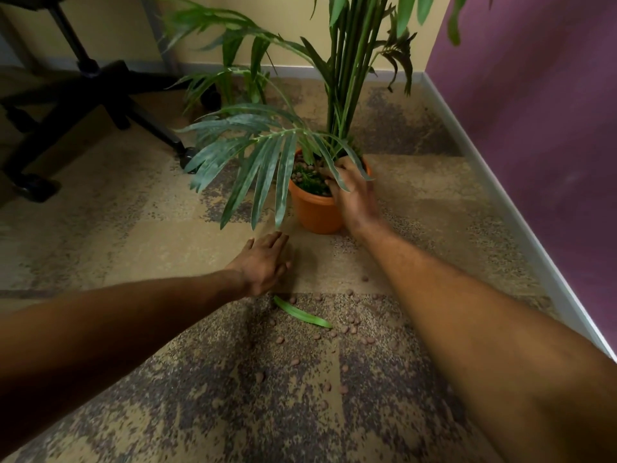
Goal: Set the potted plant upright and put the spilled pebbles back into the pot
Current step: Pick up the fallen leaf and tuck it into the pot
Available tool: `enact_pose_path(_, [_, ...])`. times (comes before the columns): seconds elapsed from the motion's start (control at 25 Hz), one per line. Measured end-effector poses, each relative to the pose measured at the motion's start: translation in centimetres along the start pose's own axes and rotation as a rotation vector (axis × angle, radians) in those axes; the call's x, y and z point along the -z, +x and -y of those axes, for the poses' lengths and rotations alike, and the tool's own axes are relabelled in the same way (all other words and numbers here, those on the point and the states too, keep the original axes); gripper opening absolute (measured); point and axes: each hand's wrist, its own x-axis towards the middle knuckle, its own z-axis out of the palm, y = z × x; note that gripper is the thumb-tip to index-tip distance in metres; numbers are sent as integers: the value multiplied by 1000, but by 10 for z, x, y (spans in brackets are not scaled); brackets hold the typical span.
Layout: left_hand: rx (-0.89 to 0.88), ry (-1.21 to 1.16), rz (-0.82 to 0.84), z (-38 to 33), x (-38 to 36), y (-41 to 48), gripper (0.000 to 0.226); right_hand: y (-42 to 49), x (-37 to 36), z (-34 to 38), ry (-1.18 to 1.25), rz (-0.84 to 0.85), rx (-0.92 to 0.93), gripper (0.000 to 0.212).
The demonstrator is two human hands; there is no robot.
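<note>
Near the corner by the purple wall [534, 128], the potted plant [347, 78] stood upright on the carpet [133, 228] in its orange pot [315, 212]. The right hand [354, 192] lay over the pot's near rim, fingers spread loosely across the soil. It gripped nothing that showed, though a pebble beneath the palm could not be ruled out. The left hand [263, 265] rested flat and open on the carpet just in front of the pot. Righting looked done and gathering seemed underway: many pebbles [347, 329] lay scattered nearer the person, around a fallen leaf [302, 312]. The next move likely called for sweeping those small pieces together and lifting them under the fronds without nudging the pot.
</note>
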Motion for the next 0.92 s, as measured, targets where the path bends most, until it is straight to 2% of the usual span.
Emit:
enact_pose_path(0.2, [44,19,2,14,1,-14,74,3,0,-7,123,56,-93,21])
enact_pose_path(0.28, [58,32,0,23,5,-19,75,1,-1,-7,57,40,-79,20])
enact_pose_path(0.36, [70,50,0,31,8,-23,76,-5,-3,-7,-163,12,73,17])
enact_pose_path(0.4, [76,54,0,36,9,-25,76,-12,-7,-7,-266,42,172,18])
enact_pose_path(0.48, [86,61,-3,44,9,-28,77,-31,-17,-5,-310,162,277,22])
enact_pose_path(0.6, [105,63,11,51,5,-33,79,-65,-37,-10,-447,202,399,20])
enact_pose_path(0.8, [91,89,86,47,-6,-36,80,-103,-68,-20,-437,588,276,40])
enact_pose_path(0.92, [70,96,77,41,-9,-30,70,-113,-73,-23,-459,668,265,42])
